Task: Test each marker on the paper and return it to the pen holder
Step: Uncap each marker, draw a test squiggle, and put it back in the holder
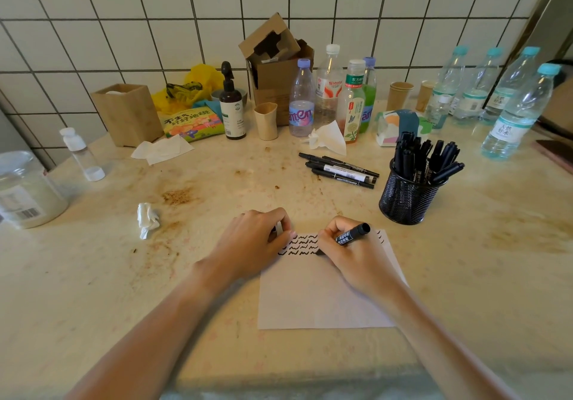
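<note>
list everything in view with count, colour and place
paper: 1, white, front centre, squiggles on top
marker: 1, black, in right hand
loose markers: about 4, black, left of holder
holder: 1, black mesh, right, full of markers
bottles: about 10, clear, along back
pump bottle: 1, brown, back
cups: about 3, tan, back
boxes: 2, brown, back
tissues: several, white, scattered
jar: 1, clear, far left
left hand: on paper's top edge
right hand: writing
</note>
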